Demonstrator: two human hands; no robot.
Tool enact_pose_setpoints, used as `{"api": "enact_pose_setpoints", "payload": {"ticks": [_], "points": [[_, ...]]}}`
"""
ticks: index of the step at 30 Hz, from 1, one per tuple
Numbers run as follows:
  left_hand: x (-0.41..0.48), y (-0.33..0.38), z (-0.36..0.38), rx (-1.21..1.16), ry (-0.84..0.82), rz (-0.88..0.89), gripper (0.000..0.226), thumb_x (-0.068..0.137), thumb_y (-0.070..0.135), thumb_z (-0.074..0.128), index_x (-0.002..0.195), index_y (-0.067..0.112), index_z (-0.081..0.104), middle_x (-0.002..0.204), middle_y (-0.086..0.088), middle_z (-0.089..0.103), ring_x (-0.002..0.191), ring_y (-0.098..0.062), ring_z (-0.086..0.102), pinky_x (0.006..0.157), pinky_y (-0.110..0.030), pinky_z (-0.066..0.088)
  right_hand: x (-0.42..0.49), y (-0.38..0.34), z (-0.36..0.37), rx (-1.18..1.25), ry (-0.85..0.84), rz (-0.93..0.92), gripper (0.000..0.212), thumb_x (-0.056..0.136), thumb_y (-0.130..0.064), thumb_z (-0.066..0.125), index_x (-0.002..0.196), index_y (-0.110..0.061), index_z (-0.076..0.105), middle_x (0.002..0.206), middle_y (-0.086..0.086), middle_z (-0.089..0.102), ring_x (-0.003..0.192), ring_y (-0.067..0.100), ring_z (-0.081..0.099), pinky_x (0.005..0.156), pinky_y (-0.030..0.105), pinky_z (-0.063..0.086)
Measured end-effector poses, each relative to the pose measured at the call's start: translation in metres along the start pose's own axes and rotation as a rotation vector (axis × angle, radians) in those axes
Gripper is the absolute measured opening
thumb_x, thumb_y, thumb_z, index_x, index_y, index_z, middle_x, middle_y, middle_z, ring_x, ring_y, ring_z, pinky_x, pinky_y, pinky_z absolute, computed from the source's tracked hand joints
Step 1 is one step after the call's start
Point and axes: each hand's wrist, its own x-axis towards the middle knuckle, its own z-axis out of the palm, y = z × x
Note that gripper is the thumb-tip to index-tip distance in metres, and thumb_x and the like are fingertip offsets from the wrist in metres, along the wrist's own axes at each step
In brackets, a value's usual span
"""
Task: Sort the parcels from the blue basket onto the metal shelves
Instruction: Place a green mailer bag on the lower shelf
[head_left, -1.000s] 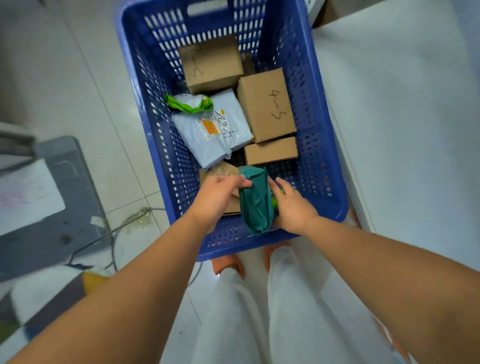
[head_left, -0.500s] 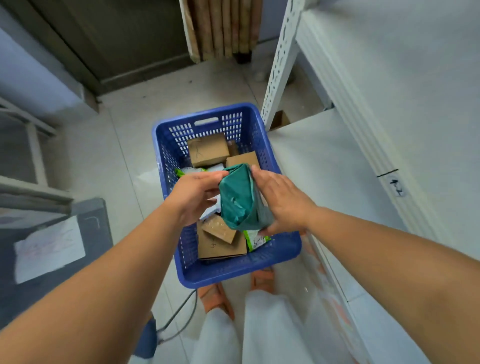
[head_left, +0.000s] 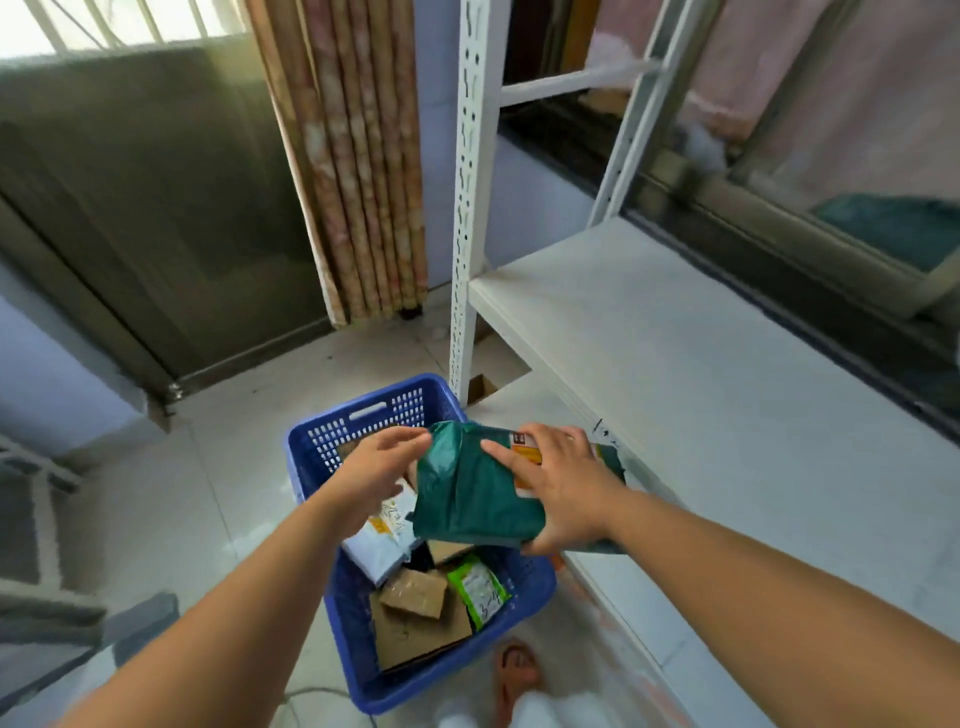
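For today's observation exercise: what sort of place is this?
Probably a small parcel storeroom: white metal shelves, a blue basket of boxes and mail bags, a green parcel held above it.

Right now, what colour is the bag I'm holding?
The bag is dark green; the head view shows it best.

The dark green mailer (head_left: 467, 499) above the blue basket (head_left: 332, 436) is thin plastic film, creased and faintly shiny; the basket itself is hard moulded plastic, its walls pierced in a grid. Inside the basket lie matt brown cardboard boxes (head_left: 415, 631) and a smooth pale plastic mailer (head_left: 376, 545). Right of the basket, the shelf board (head_left: 675, 364) and its perforated upright (head_left: 467, 208) are smooth, matt white-painted metal, while the curtain (head_left: 358, 156) behind the basket seems coarse woven cloth, though blur hides its weave.
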Motion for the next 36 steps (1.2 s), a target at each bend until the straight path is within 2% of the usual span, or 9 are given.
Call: {"api": "enact_pose_setpoints", "payload": {"ticks": [3, 6, 8, 11, 17, 22, 26, 32, 36], "points": [[-0.03, 0.026, 0.032, 0.433, -0.074, 0.207, 0.057, 0.086, 0.032, 0.068, 0.136, 0.02, 0.046, 0.128, 0.004, 0.052, 0.108, -0.01, 0.054, 0.088, -0.024, 0.049, -0.047, -0.003, -0.011, 0.049, 0.031, 0.169, 0.12, 0.06, -0.078, 0.062, 0.145, -0.046, -0.017, 0.149, 0.013, 0.009, 0.139, 0.033, 0.011, 0.112, 0.045, 0.005], [-0.059, 0.046, 0.072, 1.155, -0.114, 0.486, 0.097, 0.073, 0.051, 0.073, 0.15, 0.026, 0.019, 0.154, 0.002, 0.018, 0.138, -0.021, 0.026, 0.113, -0.038, 0.031, -0.099, -0.005, -0.023, 0.084, 0.05, 0.27, 0.121, 0.059, -0.081, 0.061, 0.144, -0.047, -0.017, 0.151, 0.013, 0.009, 0.139, 0.033, 0.011, 0.112, 0.045, 0.008], [-0.076, 0.054, 0.104, 1.473, -0.169, 0.635, 0.108, 0.072, 0.059, 0.07, 0.152, 0.025, 0.006, 0.159, -0.001, 0.002, 0.145, -0.026, 0.007, 0.118, -0.043, 0.015, -0.133, -0.007, -0.03, 0.086, 0.053, 0.317, 0.118, 0.062, -0.08, 0.062, 0.146, -0.046, -0.013, 0.151, 0.012, 0.008, 0.137, 0.034, 0.011, 0.112, 0.045, 0.009], [-0.099, 0.052, 0.151, 1.728, -0.296, 0.665, 0.116, 0.07, 0.069, 0.064, 0.152, 0.022, -0.003, 0.159, -0.007, -0.009, 0.146, -0.029, -0.005, 0.119, -0.05, 0.003, -0.18, -0.012, -0.034, 0.07, 0.049, 0.335, 0.114, 0.065, -0.076, 0.062, 0.149, -0.04, -0.006, 0.151, 0.012, 0.009, 0.137, 0.035, 0.012, 0.113, 0.045, 0.009], [-0.144, 0.03, 0.24, 1.917, -0.418, 0.705, 0.132, 0.063, 0.077, 0.064, 0.149, 0.019, -0.019, 0.159, -0.008, -0.014, 0.146, -0.031, -0.012, 0.115, -0.057, -0.006, -0.279, 0.002, -0.022, 0.02, 0.042, 0.395, 0.11, 0.063, -0.074, 0.064, 0.148, -0.027, 0.013, 0.152, 0.013, 0.015, 0.139, 0.034, 0.014, 0.114, 0.047, 0.009], [-0.187, 0.026, 0.317, 1.86, -0.383, 0.965, 0.125, 0.061, 0.075, 0.064, 0.15, 0.027, -0.009, 0.152, -0.008, 0.014, 0.14, -0.031, 0.015, 0.116, -0.051, 0.007, -0.376, 0.015, -0.026, 0.024, 0.1, 0.495, 0.102, 0.065, -0.07, 0.065, 0.145, -0.025, 0.018, 0.152, 0.009, 0.014, 0.139, 0.031, 0.013, 0.114, 0.045, 0.007], [-0.222, 0.037, 0.363, 1.772, -0.392, 1.135, 0.122, 0.06, 0.07, 0.066, 0.15, 0.024, -0.003, 0.149, -0.008, 0.015, 0.136, -0.031, 0.018, 0.116, -0.042, 0.017, -0.441, 0.024, -0.039, 0.054, 0.122, 0.592, 0.108, 0.065, -0.068, 0.068, 0.148, -0.03, 0.01, 0.154, 0.003, 0.008, 0.141, 0.028, 0.006, 0.116, 0.043, 0.005], [-0.26, 0.077, 0.388, 1.794, -0.354, 1.367, 0.123, 0.06, 0.07, 0.066, 0.149, 0.026, -0.007, 0.15, -0.009, 0.007, 0.139, -0.032, 0.01, 0.118, -0.044, 0.016, -0.52, 0.02, -0.079, 0.029, 0.096, 0.811, 0.12, 0.062, -0.07, 0.071, 0.143, -0.051, -0.014, 0.159, -0.001, -0.002, 0.145, 0.029, -0.003, 0.115, 0.051, -0.004], [-0.27, 0.117, 0.381, 1.701, -0.348, 1.38, 0.125, 0.058, 0.073, 0.065, 0.148, 0.03, -0.009, 0.154, -0.004, 0.002, 0.142, -0.03, 0.003, 0.117, -0.047, 0.02, -0.547, 0.017, -0.108, 0.225, 0.288, 1.041, 0.124, 0.055, -0.076, 0.07, 0.143, -0.053, -0.013, 0.158, -0.004, 0.002, 0.145, 0.026, 0.0, 0.116, 0.053, 0.002]]}}
